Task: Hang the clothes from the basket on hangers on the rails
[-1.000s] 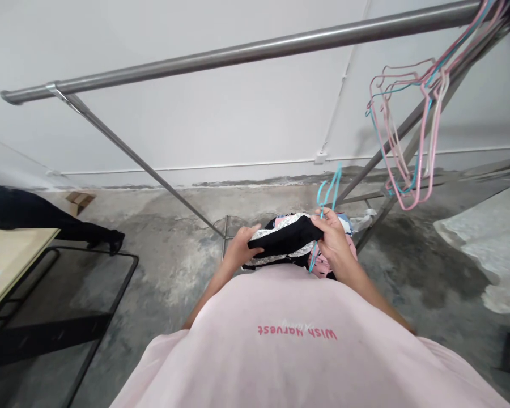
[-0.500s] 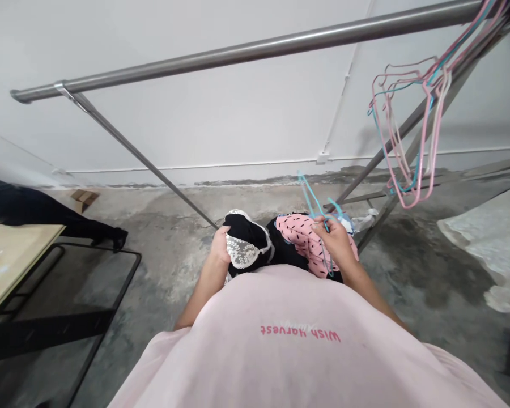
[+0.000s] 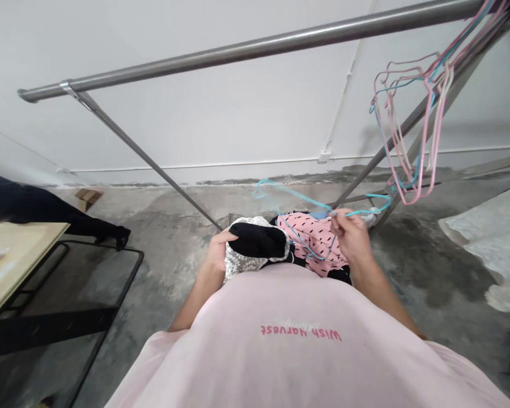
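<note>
Hands out front over a bundle of clothes, both busy. Big stuff first: steel drying rack (image 3: pixel 255 48) runs across the view in front of a white wall (image 3: pixel 221 124), stained concrete floor (image 3: pixel 161 283) below, wooden-topped table (image 3: pixel 17 266) off to the left, plastic sheet (image 3: pixel 484 243) far right. At the rack's right end, a bunch of pink and blue hangers (image 3: pixel 402 130) hang empty. Person's pink tee (image 3: pixel 297 351) fills the bottom of the view, bundle just above it: pink printed garment (image 3: pixel 312 238) right beside a black lace-trimmed garment (image 3: pixel 255 241). L hand (image 3: pixel 216 254) curled round the black piece, holding it firm. R hand (image 3: pixel 352 237) nearly closed, fingers pinching a blue wire hanger (image 3: pixel 300 196), which lies across the pink garment, touching it. Status so far: hanger in hand, neither garment visibly on it, both pieces off the rack, empties left up top
</note>
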{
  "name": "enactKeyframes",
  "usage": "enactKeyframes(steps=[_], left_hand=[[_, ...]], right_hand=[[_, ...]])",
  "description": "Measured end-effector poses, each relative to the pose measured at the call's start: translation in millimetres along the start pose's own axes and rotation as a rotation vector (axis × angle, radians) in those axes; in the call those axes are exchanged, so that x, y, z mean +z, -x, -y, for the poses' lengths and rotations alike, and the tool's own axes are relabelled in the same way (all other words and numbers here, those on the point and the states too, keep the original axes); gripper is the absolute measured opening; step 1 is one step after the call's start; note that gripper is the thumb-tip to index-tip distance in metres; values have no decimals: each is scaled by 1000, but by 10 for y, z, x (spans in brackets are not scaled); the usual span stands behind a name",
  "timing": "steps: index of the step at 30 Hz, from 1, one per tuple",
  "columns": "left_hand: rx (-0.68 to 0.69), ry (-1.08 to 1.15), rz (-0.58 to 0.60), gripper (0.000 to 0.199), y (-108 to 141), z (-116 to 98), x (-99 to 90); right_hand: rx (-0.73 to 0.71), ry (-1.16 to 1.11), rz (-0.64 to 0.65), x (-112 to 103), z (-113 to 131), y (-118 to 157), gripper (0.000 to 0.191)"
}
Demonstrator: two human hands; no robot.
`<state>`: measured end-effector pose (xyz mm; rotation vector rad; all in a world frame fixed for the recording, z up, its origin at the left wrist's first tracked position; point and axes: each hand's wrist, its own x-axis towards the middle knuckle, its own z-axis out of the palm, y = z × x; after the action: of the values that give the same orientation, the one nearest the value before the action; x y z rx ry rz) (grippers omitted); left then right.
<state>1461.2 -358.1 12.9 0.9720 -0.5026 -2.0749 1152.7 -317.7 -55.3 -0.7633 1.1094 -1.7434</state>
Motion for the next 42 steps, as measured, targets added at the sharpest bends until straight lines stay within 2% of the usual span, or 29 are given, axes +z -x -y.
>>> enactKeyframes(steps=[4, 8, 12, 15, 18, 20, 22, 25, 28, 32, 35, 37, 42], left_hand=[[-11, -39, 33, 50, 20, 17, 61], [-50, -53, 55, 40, 17, 40, 115], [-69, -68, 75, 35, 10, 65, 155], [-61, -88, 132, 37, 11, 81, 190], [-43, -120, 188, 40, 27, 81, 219], [-13, -149, 200, 40, 37, 58, 208], [40, -184, 189, 40, 26, 15, 156], [172, -271, 110, 42, -58, -65, -2], [324, -444, -28, 34, -197, -129, -207], [617, -852, -258, 19, -360, -171, -424], [782, -1180, -411, 17, -446, -170, -524], [830, -1284, -456, 22, -498, -164, -577], [989, -1427, -580, 30, -587, -185, -651]], right_hand=[[-102, -328, 97, 75, 378, -53, 39], [-151, -391, 200, 144, 643, -85, 37], [-208, -388, 204, 226, 691, -99, 40], [-175, -388, 221, 391, 487, -111, 51], [-79, -293, 260, 561, 71, -140, 62], [-48, -193, 307, 570, -217, -173, 61], [-66, -69, 349, 462, -409, -207, 55], [-202, 242, 449, 191, -425, -229, 44], [-333, 538, 569, 36, -212, -201, 39], [-373, 818, 680, 153, 55, -128, 42], [-269, 948, 686, 305, 153, -87, 42], [-218, 989, 674, 360, 200, -58, 41], [-276, 1060, 623, 356, 247, 24, 41]])
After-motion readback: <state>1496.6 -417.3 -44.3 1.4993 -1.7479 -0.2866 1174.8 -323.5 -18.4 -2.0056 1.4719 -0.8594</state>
